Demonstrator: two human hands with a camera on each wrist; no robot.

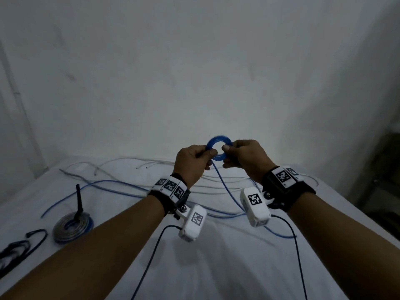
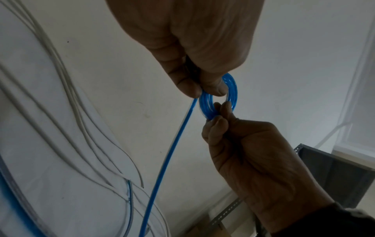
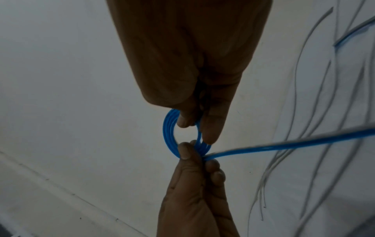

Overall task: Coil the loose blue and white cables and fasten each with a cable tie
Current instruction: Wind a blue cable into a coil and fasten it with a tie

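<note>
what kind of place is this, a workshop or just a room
Most likely a plain room set up as a makeshift work spot, not a fitted workshop. A bare white wall stands behind a surface draped in white cloth, and part of a grey slotted-angle metal rack shows at one side.

Blue cable coil point(image 1: 219, 148); white cables point(image 1: 151, 163) on white cloth point(image 1: 216, 267); black-and-white checker markers on wristbands point(image 1: 171, 187).

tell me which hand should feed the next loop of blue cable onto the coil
Left, probably. The loose blue strand leaves the blue coil right at the left hand, while the right hand pinches the opposite side, steadying it.
</note>
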